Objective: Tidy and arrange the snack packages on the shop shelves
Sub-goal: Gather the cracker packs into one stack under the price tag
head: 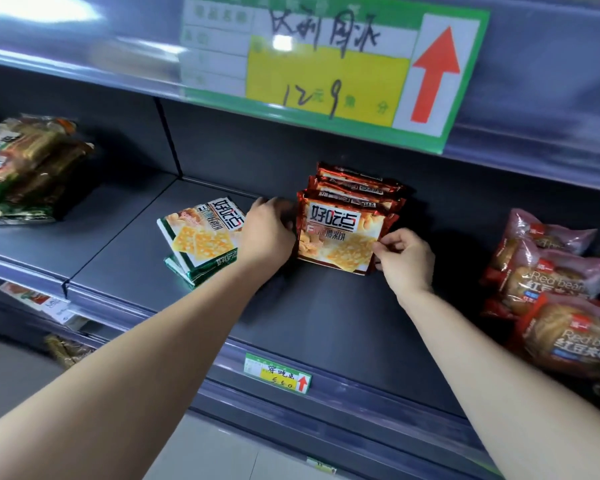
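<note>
Red cracker packs (pixel 343 233) stand upright, one behind another, toward the back of a grey metal shelf (pixel 326 323). The left hand (pixel 267 233) grips their left edge and the right hand (pixel 406 254) pinches the front pack's lower right corner. Green cracker packs (pixel 201 237) (stacked flat) lie just beside the left hand.

Single head-worn wide-angle view, looking forward and slightly down; close to the grey shelf (pixel 326 323)

Cut off at frame's right edge: red bean bread packs (pixel 561 306). Hidden behind red cracker packs (pixel 343 233): fingertips of left hand (pixel 267 233).
</note>
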Demonstrator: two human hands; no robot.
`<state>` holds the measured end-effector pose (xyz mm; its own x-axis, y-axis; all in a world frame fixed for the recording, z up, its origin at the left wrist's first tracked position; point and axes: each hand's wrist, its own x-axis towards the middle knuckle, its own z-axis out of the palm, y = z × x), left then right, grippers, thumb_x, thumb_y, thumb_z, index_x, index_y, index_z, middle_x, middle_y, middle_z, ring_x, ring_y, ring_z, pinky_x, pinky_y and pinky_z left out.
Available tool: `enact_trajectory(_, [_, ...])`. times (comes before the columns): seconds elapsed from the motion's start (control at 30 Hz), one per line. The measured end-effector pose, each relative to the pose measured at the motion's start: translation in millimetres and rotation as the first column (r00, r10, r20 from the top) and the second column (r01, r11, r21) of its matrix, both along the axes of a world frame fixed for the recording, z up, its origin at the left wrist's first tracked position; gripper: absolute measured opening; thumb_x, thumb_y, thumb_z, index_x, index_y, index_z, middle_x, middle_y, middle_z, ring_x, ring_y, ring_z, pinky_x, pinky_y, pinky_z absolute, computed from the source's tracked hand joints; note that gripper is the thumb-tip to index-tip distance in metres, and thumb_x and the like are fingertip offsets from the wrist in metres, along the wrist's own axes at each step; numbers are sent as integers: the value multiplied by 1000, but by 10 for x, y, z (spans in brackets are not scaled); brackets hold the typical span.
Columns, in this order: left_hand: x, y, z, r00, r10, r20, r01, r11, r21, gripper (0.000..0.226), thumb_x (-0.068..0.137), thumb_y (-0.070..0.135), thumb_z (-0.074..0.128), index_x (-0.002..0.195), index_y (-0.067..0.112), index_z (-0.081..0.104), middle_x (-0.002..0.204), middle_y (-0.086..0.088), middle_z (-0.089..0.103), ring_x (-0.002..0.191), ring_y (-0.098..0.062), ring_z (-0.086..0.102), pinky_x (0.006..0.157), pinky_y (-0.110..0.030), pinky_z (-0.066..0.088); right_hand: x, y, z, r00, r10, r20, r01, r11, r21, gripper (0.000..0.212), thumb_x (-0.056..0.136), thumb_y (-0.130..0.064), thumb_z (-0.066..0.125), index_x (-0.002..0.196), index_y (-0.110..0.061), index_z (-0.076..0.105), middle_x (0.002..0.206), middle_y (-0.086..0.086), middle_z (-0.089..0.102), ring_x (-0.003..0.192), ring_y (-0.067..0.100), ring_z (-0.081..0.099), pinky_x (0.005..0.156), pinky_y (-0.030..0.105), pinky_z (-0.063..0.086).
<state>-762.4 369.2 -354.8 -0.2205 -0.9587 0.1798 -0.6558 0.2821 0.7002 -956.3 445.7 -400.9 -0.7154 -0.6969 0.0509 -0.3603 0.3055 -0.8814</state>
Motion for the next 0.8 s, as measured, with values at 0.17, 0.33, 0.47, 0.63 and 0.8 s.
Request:
enact_trajectory(0.17, [566,-195,190,913,160,375,-161,987,-30,43,80,26,66,122,22,60,131,-14,48,126,-34,39,99,-42,33,340,46,135,994,-36,-102,33,999,-30,30,77,-26,77,66,-18,50,65,-10,55,66,17,56,60,27,43])
enact_trajectory(0.33, [1015,-457,10,854,182,488,-333,912,242,46,94,42,46,135,22,43,146,-12,36,138,-32,28,111,-51,23,969,-95,204,931,291,221,-316,945,87,13,85,-30,69,79,-20,64,79,5,71,67,18,65,58,31,52])
enact_trajectory(0.47, [1179,-590,33,900,135,414,-287,900,329,67,67,62,66,112,13,60,122,-14,60,119,-34,53,101,-45,43,1377,-172,259,788,410,459,-521,841,143,16,94,-32,60,94,-17,64,86,5,69,62,18,62,46,22,44])
enact_trajectory(0.63, [1212,-605,63,982,7,188,-81,917,390,42,53,44,71,73,7,71,75,-9,73,78,-22,72,76,-37,59,1539,-284,276,843,242,481,-348,926,143,24,90,-38,65,85,-14,63,81,5,57,66,21,60,50,28,50])
enact_trajectory(0.8, [1006,-389,164,986,57,-157,7,926,377,15,75,1,74,72,6,60,56,-1,61,49,-14,54,45,-19,38,1308,-112,283,923,112,369,-130,991,25,12,85,-27,72,89,-18,65,99,5,69,82,22,66,53,30,53])
